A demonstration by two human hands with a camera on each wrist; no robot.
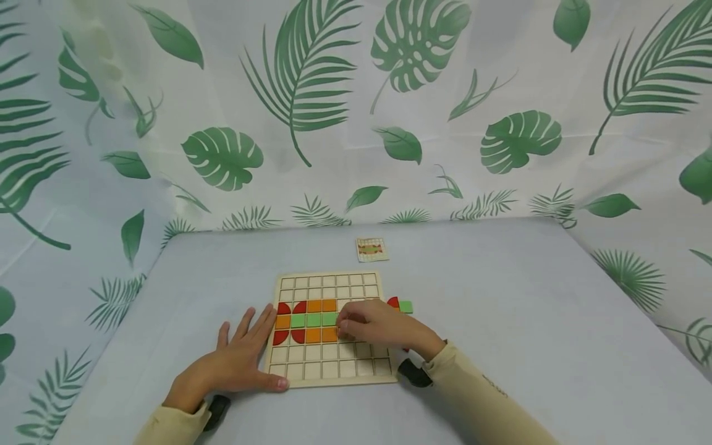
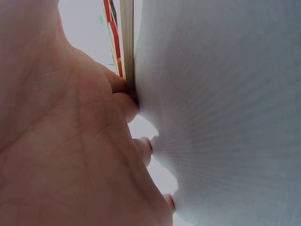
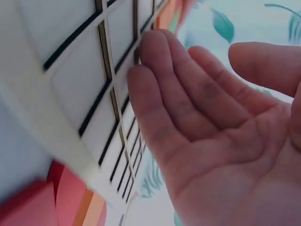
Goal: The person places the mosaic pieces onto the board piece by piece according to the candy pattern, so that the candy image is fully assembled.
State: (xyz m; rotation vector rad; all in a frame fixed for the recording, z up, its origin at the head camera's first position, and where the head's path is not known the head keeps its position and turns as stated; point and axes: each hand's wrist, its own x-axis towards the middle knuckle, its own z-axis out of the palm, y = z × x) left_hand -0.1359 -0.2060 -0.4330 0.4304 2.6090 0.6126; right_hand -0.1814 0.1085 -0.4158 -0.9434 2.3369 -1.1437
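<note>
A wooden grid board lies on the table, partly filled with red quarter-round tiles, orange tiles and light green tiles. My left hand rests against the board's left edge, fingers spread and thumb at the near left corner; the left wrist view shows fingertips along its side. Over the middle rows, my right hand has its fingertips down beside the rightmost placed tiles. In the right wrist view its fingers are lightly bent against the grid, thumb apart, with no tile visible between them.
Loose tiles lie just right of the board, among them a green tile and a red tile, partly covered by my right hand and forearm. A small pattern card lies behind the board. A leaf-printed cloth hangs at the table's back.
</note>
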